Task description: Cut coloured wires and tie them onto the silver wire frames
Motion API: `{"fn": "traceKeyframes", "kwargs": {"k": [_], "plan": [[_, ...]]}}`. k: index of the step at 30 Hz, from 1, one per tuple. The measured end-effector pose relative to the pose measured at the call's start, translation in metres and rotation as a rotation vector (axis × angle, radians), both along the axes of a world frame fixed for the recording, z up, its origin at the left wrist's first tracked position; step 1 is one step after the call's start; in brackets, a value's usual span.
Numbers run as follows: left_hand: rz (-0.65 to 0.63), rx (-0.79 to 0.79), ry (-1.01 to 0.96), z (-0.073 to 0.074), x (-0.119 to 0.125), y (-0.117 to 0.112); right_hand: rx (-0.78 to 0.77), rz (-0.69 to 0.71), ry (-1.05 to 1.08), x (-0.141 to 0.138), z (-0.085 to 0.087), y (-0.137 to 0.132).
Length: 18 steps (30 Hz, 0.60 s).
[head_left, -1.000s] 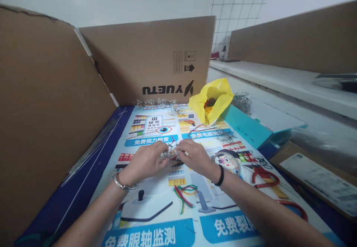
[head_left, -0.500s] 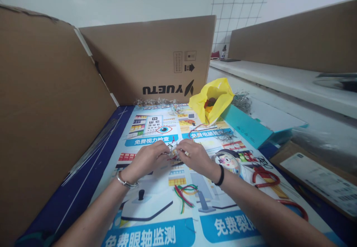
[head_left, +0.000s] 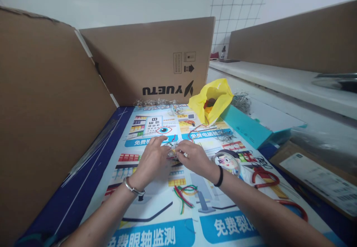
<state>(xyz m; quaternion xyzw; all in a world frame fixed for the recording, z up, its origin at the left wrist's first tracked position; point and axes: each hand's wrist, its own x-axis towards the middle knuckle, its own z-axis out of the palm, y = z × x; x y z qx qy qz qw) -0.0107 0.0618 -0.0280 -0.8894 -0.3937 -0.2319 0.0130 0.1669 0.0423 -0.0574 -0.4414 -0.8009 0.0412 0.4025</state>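
Observation:
Between my two hands is a small tangle of thin coloured wires (head_left: pixel 173 151), with red, green and pale strands showing. My left hand (head_left: pixel 154 159), with a silver bangle at the wrist, has its fingers closed at the left side of the tangle. Pinching the other side is my right hand (head_left: pixel 193 157), which has a black band at the wrist. The fingers partly cover what they grip. Closer to me, a loose bunch of red, green and yellow wires (head_left: pixel 184 196) lies on the printed mat (head_left: pixel 156 187).
A yellow bag (head_left: pixel 220 94) with coloured pieces inside stands at the back, beside a teal box (head_left: pixel 245 128). Silvery wire scraps (head_left: pixel 156 102) line the cardboard wall (head_left: pixel 125 61). At right are red-handled pliers or cutters (head_left: pixel 266 177) and a brown labelled package (head_left: pixel 315 176).
My left hand has shifted slightly right and its back has turned upward, with the wrist nearer the middle. My right hand stays almost in place at the tangle.

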Motion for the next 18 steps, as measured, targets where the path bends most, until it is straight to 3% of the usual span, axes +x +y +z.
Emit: {"fn": "traceKeyframes", "kwargs": {"k": [10,18], "plan": [[0.003,-0.081,-0.113,-0.018,0.01,-0.002,-0.023,-0.049,-0.005,0.0,-0.002,0.0],[-0.003,-0.173,-0.133,-0.019,0.01,-0.003,-0.088,-0.082,0.011,-0.002,0.0,-0.001]]}}
